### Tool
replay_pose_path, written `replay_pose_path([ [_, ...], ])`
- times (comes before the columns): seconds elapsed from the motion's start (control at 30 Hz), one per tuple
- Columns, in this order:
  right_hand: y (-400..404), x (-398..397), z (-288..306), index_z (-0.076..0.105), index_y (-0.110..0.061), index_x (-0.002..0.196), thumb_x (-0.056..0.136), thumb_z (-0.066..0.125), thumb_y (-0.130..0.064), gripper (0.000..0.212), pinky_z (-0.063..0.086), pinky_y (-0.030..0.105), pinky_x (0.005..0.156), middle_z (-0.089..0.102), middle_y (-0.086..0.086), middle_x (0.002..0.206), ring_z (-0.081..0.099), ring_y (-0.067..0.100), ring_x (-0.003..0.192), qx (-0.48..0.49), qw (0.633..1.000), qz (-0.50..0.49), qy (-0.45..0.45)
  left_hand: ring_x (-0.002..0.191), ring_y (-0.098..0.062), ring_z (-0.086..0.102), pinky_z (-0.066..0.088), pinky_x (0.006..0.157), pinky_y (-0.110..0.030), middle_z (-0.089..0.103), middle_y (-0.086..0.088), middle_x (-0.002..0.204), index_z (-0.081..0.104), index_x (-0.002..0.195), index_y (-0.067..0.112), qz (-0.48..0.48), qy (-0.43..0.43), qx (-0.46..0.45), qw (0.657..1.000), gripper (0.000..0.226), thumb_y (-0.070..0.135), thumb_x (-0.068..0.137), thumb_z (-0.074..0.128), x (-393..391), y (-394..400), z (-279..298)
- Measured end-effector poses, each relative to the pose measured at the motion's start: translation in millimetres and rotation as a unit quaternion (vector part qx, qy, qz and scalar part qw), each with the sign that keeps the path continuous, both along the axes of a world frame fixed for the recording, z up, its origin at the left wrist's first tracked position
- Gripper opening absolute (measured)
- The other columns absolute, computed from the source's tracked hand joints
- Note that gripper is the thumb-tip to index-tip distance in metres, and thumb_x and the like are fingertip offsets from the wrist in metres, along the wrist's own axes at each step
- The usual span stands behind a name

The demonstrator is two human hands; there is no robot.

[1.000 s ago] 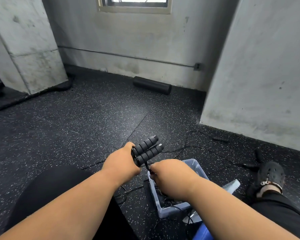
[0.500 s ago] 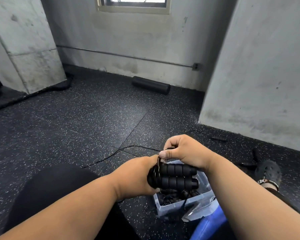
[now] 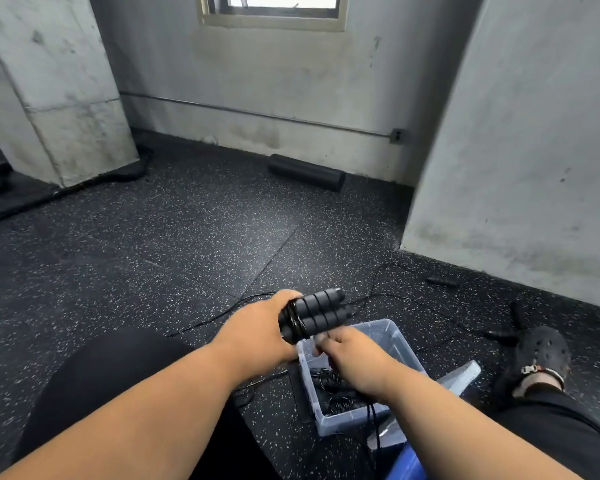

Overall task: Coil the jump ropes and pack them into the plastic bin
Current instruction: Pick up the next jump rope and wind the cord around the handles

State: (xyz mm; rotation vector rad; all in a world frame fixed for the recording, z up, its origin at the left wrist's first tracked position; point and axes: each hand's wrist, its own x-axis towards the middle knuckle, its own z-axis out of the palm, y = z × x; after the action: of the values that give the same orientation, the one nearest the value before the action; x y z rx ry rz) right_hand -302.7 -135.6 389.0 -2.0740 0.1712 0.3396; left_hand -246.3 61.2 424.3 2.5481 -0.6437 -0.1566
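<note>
2 foam handles (image 3: 317, 315) sit side by side in the left hand (image 3: 257, 336), fingers clamped around them. Just right, the right hand (image 3: 354, 355) pinches the cord above the plastic bin (image 3: 400, 344). Slack there could let the wraps spring loose.

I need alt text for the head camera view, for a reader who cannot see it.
A seated person's left hand grips two black foam jump rope handles wrapped with cord, while the right hand pinches cord just above a clear plastic bin on a speckled rubber floor.
</note>
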Motion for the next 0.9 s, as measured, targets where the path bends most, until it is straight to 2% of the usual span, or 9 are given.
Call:
replay_pose_path([
  [0.07,7.8,0.9,13.8,0.065,-0.020,0.107,0.104,0.053,-0.038,0.023,0.050,0.034,0.081,0.072,0.000,0.101,0.065,0.017,0.093,-0.164,0.983,0.067,-0.044,0.090,-0.021,0.067,0.055,0.080,-0.034,0.068,0.011,0.096,0.043,0.132,0.047,0.036,0.003,0.049,0.998,0.068,0.034,0.074,0.076,9.0,7.1,-3.4],
  [0.1,12.2,-0.7,25.6,0.064,-0.020,0.108,0.104,0.052,-0.039,0.022,0.049,0.033,0.083,0.071,0.002,0.109,0.065,0.021,0.101,-0.221,0.969,0.098,-0.055,0.088,-0.022,0.066,0.055,0.079,-0.035,0.067,0.010,0.094,0.042,0.129,0.047,0.049,0.005,0.071,0.996,0.067,0.032,0.073,0.075,12.4,11.0,-5.4],
  [0.27,23.1,-11.0,78.9,0.070,-0.020,0.108,0.102,0.055,-0.032,0.020,0.035,0.026,0.070,0.072,0.006,0.106,0.065,0.028,0.098,-0.393,0.881,0.252,-0.081,0.092,-0.023,0.066,0.056,0.079,-0.034,0.067,0.010,0.098,0.042,0.127,0.042,0.037,0.022,0.172,0.984,0.069,0.034,0.070,0.080,13.2,11.3,-13.9],
  [0.37,25.7,-7.1,98.7,0.073,-0.022,0.100,0.096,0.062,-0.037,0.018,0.047,0.031,0.072,0.073,0.000,0.093,0.065,0.025,0.087,-0.424,0.840,0.285,-0.186,0.094,-0.024,0.069,0.054,0.077,-0.032,0.069,0.008,0.097,0.045,0.120,0.036,-0.038,0.018,0.161,0.986,0.059,0.036,0.070,0.078,0.9,-1.9,-12.8],
  [0.43,16.2,2.0,108.1,0.070,-0.025,0.087,0.088,0.072,-0.046,0.022,0.050,0.031,0.069,0.070,-0.004,0.080,0.063,0.018,0.076,-0.378,0.863,0.263,-0.206,0.096,-0.026,0.069,0.049,0.074,-0.030,0.071,0.003,0.102,0.046,0.108,0.034,-0.108,-0.005,0.139,0.984,0.046,0.038,0.074,0.077,-10.7,-10.3,-6.6],
  [0.5,0.2,12.6,110.4,0.067,-0.023,0.077,0.081,0.081,-0.049,0.030,0.050,0.031,0.066,0.069,-0.006,0.072,0.063,0.011,0.068,-0.262,0.924,0.226,-0.163,0.093,-0.022,0.068,0.048,0.074,-0.028,0.071,0.003,0.102,0.049,0.102,0.033,-0.151,-0.011,0.106,0.983,0.039,0.041,0.077,0.078,-21.2,-15.0,-2.2],
  [0.63,-27.1,24.8,89.9,0.070,-0.014,0.076,0.086,0.083,-0.037,0.028,0.047,0.032,0.069,0.071,0.001,0.074,0.058,0.011,0.068,-0.029,0.982,0.152,-0.107,0.088,-0.008,0.065,0.053,0.081,-0.027,0.069,0.014,0.101,0.049,0.120,0.042,-0.154,-0.013,0.036,0.987,0.057,0.052,0.074,0.080,-26.3,-13.1,4.7],
  [0.8,-37.3,22.6,57.0,0.060,-0.009,0.075,0.091,0.074,-0.024,0.025,0.042,0.019,0.051,0.066,-0.002,0.064,0.051,0.006,0.052,0.193,0.978,0.072,-0.008,0.091,-0.005,0.065,0.053,0.084,-0.027,0.068,0.017,0.101,0.046,0.119,0.044,-0.163,0.009,0.015,0.986,0.059,0.055,0.072,0.081,-29.4,-15.5,6.0],
  [0.9,-36.5,20.3,30.6,0.059,-0.007,0.085,0.087,0.078,-0.028,0.029,0.051,0.025,0.062,0.065,0.004,0.075,0.058,0.013,0.063,0.345,0.938,0.024,0.040,0.090,-0.002,0.065,0.054,0.085,-0.028,0.068,0.020,0.099,0.045,0.122,0.046,-0.143,0.055,-0.037,0.987,0.065,0.054,0.069,0.082,-32.4,-18.1,2.3],
])
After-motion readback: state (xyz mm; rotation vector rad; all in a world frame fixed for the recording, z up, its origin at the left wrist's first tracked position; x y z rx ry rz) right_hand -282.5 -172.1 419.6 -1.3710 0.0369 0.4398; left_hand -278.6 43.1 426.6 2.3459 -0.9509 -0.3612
